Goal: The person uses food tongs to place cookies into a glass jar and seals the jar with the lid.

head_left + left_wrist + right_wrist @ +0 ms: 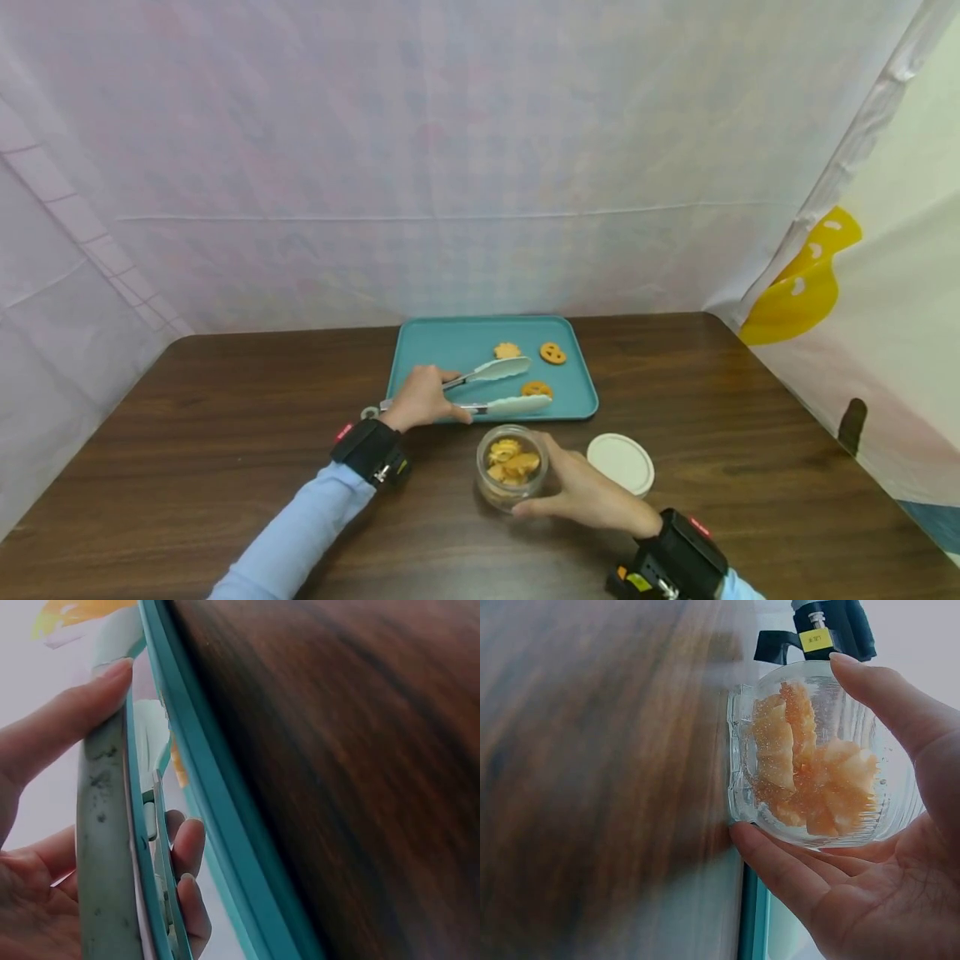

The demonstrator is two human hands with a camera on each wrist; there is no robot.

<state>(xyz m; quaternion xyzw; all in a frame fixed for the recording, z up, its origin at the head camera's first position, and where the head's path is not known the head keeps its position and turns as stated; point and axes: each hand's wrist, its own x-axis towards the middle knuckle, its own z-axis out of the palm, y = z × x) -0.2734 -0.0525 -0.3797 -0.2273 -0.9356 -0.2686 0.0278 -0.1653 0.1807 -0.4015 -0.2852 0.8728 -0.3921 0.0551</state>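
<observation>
My left hand (422,402) holds a pair of metal tongs (515,406) with pale green tips, the two arms spread apart over the tray. In the left wrist view, the thumb presses one arm of the tongs (109,840) while fingers curl round the other. A teal tray (435,337) bears a flower-shaped cookie (507,350), a round cookie with holes (552,353) and another cookie (537,388), partly overlapped by the lower tip. My right hand (581,493) grips a lidless glass jar (497,497), thumb and fingers round its side. Several cookies (810,765) lie inside it.
A round white lid (621,463) lies on the brown wooden table (262,467), just right of the jar and behind the right hand. The tray stands near the table's far edge, close to a pale cloth backdrop (450,167).
</observation>
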